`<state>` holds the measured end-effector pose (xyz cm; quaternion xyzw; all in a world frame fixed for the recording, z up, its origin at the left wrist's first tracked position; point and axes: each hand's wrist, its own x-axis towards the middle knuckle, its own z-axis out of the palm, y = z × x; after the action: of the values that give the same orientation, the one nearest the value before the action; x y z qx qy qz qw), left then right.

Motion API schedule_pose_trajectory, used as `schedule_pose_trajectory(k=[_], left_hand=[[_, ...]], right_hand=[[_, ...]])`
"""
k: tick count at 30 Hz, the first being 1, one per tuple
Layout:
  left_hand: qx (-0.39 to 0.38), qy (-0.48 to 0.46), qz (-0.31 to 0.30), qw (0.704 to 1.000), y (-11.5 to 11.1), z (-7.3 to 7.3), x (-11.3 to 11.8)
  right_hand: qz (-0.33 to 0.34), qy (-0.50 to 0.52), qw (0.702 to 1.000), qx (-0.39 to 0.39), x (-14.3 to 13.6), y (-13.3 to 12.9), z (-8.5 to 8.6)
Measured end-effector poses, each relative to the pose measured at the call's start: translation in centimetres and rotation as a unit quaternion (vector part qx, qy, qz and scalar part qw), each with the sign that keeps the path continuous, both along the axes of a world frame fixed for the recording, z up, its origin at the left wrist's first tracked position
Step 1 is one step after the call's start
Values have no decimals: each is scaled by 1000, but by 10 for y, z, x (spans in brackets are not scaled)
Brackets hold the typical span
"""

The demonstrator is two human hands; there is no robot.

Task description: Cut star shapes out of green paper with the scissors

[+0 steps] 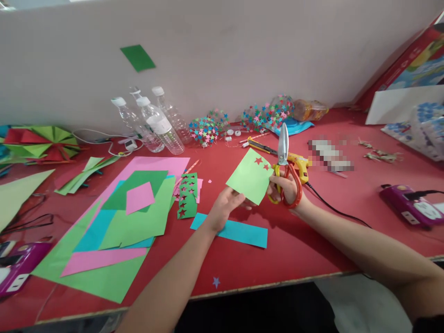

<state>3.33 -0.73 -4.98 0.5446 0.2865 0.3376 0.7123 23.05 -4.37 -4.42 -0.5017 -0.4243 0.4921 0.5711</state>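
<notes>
A small purple star lies at the near edge of a red counter. Beyond it, a blue paper strip lies partly under the left hand. That hand pinches the near left edge of a light green sheet, held above the counter, with two star-shaped holes near its far right corner. Right of the sheet, the right hand grips scissors, blades up and closed, its fingertips also at the sheet's edge. Left of the sheet are a star-punched green strip and layered colored papers. Behind the sheet sit star-covered balls; farther left stand clear bottles.
</notes>
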Motion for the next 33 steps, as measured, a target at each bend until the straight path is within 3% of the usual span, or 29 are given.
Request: schedule_pose_trajectory(k=[4, 7, 9, 14, 18, 22, 29, 33], left_hand=[[-16, 55, 84, 995, -1, -2, 4], [-46, 43, 121, 991, 3, -3, 1], [-57, 48, 117, 990, 4, -3, -1], [-68, 132, 57, 987, 4, 1, -6], [-50, 132, 35, 989, 6, 0, -9], [-61, 123, 11, 990, 8, -2, -9], [-115, 80, 71, 988, 7, 12, -7], [-137, 53, 99, 984, 10, 12, -8]], right_hand=[[39, -18, 999, -8, -6, -6, 6], [-4, -63, 998, -12, -5, -8, 11], [-28, -74, 997, -1, -2, -8, 13], [-14, -81, 997, -1, 1, -8, 17], [-42, -72, 996, -8, 1, -7, 18], [15, -67, 997, 17, 3, -7, 17], [40, -93, 995, -21, 2, -8, 18], [29, -102, 994, -33, 1, -7, 17]])
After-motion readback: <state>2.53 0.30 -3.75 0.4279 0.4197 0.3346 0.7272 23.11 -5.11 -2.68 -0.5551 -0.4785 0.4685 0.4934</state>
